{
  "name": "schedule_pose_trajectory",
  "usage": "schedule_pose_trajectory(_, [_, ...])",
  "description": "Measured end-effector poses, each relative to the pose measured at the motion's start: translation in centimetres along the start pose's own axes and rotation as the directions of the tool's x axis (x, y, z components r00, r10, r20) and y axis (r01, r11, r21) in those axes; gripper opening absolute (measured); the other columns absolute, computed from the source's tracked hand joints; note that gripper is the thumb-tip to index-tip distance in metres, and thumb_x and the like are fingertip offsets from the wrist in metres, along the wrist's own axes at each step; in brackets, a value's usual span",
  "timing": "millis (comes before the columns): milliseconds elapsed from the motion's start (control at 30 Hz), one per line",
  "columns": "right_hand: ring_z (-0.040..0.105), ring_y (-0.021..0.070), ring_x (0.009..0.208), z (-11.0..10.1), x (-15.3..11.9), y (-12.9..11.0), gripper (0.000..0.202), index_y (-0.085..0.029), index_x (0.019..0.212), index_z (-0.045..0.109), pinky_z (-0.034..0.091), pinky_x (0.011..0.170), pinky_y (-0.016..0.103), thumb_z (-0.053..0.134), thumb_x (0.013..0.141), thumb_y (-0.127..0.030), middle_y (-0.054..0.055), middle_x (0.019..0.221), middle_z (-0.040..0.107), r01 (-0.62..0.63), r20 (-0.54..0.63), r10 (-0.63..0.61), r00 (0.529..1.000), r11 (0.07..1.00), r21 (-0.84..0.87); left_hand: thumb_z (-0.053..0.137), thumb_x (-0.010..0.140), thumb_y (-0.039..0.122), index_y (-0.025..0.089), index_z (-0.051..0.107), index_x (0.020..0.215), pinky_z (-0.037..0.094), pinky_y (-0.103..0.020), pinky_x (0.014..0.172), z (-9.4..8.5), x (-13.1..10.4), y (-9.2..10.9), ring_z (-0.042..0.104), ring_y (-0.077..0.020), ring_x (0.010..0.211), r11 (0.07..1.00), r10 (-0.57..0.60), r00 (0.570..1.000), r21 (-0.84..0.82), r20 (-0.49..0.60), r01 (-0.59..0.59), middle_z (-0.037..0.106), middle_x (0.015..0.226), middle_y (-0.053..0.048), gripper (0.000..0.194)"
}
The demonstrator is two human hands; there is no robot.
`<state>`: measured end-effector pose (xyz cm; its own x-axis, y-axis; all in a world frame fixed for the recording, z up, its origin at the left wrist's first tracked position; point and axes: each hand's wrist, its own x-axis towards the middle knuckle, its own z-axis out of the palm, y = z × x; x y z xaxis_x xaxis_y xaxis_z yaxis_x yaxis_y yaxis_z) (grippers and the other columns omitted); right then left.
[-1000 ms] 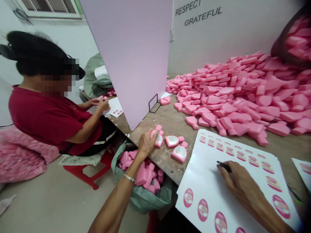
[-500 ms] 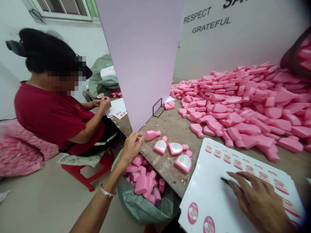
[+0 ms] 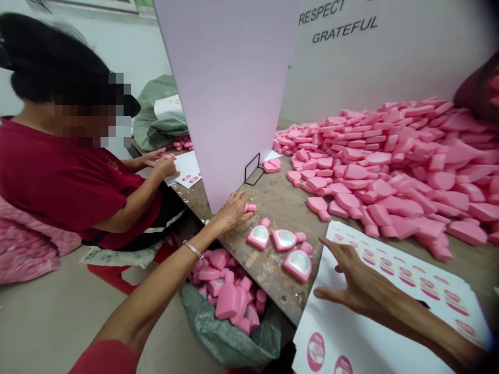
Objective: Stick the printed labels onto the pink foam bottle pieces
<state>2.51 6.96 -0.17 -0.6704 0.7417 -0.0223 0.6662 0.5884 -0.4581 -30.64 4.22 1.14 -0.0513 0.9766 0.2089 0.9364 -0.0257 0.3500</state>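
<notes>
My left hand point(image 3: 233, 212) reaches over the table's near edge, its fingers closed over a small pink bottle point(image 3: 250, 208) whose neck sticks out to the right. Most of that bottle is hidden under the hand. Beside it lie three labelled pink bottles point(image 3: 298, 264), flat on the wooden table point(image 3: 268, 205). My right hand point(image 3: 351, 283) hovers over a stack of white label sheets point(image 3: 335, 322), thumb and forefinger spread apart, nothing between them. A small black object point(image 3: 423, 304) shows on the sheets behind my right forearm; its kind is unclear.
Unlabelled pink bottles form a large heap point(image 3: 390, 166) at the back right. Below the edge, a green sack point(image 3: 230, 337) holds more bottles. A pale partition point(image 3: 230, 104) on a black wire foot point(image 3: 254, 170) separates me from a co-worker point(image 3: 66, 176) seated at left.
My left hand has moved right and forward onto the unlabelled bottle. My right hand has let go of the black object and moved left with its fingers spreading.
</notes>
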Motion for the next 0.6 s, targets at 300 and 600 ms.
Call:
schedule_pose_trajectory(300, [0.054,0.0387,0.112,1.2,3.1,-3.0,0.120,-0.026,0.150,0.013,0.050,0.075,0.044,0.070,0.052,-0.066,0.022,0.144,0.025,-0.095,0.181,0.116,0.977,0.988,-0.121,0.064,0.074,0.039,0.011,0.048,0.124,0.039,-0.042,0.095,1.3,1.6,-1.9,0.051,-0.0316,0.111,0.997,-0.022,0.985,0.080,0.169,0.008,0.055,0.121,-0.018,0.060])
schedule_pose_trajectory(600, [0.055,0.0315,0.105,4.3,5.6,-6.3,0.100,-0.026,0.145,0.028,0.045,0.085,0.041,0.073,0.059,-0.050,0.017,0.135,0.031,0.047,0.279,-0.039,0.960,0.999,-0.020,0.049,0.082,0.027,0.017,0.061,0.099,0.042,-0.034,0.088,-1.1,-5.3,1.5,0.057,-0.0223,0.093,0.995,0.010,0.947,0.087,0.321,-0.039,0.064,0.097,-0.008,0.023])
